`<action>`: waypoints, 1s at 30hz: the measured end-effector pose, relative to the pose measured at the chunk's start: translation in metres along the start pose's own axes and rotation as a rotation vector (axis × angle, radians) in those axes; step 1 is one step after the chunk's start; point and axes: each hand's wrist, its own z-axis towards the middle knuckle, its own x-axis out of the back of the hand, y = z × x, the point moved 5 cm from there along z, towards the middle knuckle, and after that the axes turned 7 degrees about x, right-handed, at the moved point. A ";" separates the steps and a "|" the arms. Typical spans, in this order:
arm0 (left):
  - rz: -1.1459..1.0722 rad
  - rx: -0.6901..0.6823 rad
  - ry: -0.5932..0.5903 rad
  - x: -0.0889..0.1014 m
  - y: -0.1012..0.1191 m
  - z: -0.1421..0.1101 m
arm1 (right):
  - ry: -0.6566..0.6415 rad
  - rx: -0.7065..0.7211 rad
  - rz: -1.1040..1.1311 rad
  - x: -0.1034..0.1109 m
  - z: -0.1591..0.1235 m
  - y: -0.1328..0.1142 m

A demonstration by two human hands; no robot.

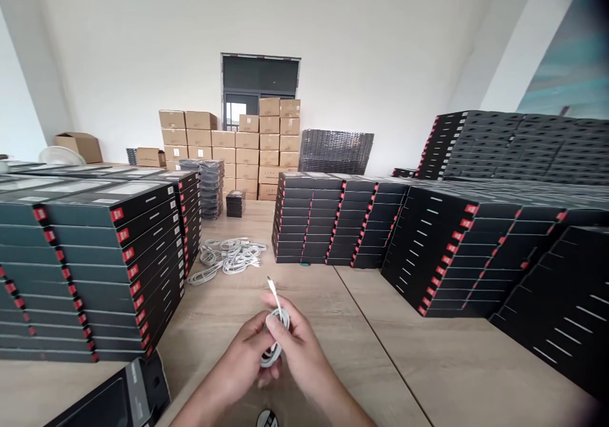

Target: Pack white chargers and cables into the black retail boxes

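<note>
A white charging cable point(284, 318), coiled into a small loop, is held between both hands over the near part of the table. My left hand point(252, 341) grips the coil from the left, its fingers curled against it. From the right, my right hand point(297, 332) wraps the same coil with its thumb pressed across the front. One plug end point(271, 284) of the cable sticks up above the fingers. Beyond the hands lies a loose heap of similar white cables point(233, 256). Parts of the fingers are hidden behind the coil.
Stacked black boxes with red tabs stand at left point(90, 268), centre point(328, 224) and right point(442, 249). An open black box point(114, 395) lies near left. A round black-and-white object point(267, 418) is at the bottom edge. Brown cartons point(247, 154) are piled against the back wall.
</note>
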 end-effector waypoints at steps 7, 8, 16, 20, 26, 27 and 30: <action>0.654 -0.164 0.413 0.043 0.023 -0.010 | 0.377 0.057 0.378 0.039 0.016 -0.002; 0.775 -0.140 0.462 0.051 0.025 -0.014 | 0.409 0.060 0.383 0.048 0.018 -0.003; 1.067 0.160 0.219 0.073 -0.021 -0.022 | 0.492 0.061 0.371 0.082 0.024 -0.001; 0.986 0.003 0.344 0.060 -0.018 -0.012 | 0.508 0.037 0.417 0.083 0.025 0.002; 0.615 -0.089 0.438 0.035 -0.020 0.012 | 0.595 0.060 0.255 0.084 0.023 0.008; 0.496 -0.113 0.456 0.032 -0.023 0.015 | 0.607 0.059 0.185 0.083 0.022 0.010; 0.087 -0.200 0.482 0.023 -0.036 0.020 | 0.586 0.071 -0.077 0.074 0.020 0.014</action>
